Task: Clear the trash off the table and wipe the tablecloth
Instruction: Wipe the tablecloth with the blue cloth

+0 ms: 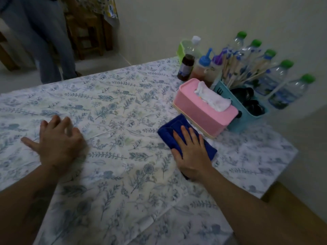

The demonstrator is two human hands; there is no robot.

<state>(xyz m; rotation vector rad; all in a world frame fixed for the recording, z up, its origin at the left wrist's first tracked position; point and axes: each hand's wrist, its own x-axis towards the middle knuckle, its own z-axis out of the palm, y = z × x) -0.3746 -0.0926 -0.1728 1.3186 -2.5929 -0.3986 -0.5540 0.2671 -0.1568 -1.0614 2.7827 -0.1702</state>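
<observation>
A white tablecloth (113,103) with a blue leaf print covers the table. My right hand (191,152) lies flat on a folded dark blue cloth (169,131), pressing it onto the tablecloth just in front of the pink tissue box. My left hand (56,140) rests palm down on the tablecloth at the left, fingers spread, holding nothing. No loose trash shows on the cloth.
A pink tissue box (203,110) stands at the right, beside a teal basket (244,119) of chopsticks. Behind them are sauce bottles (200,68), a row of green-capped water bottles (283,85) along the wall. A person's legs (53,50) and a wooden chair (88,32) stand beyond the far edge.
</observation>
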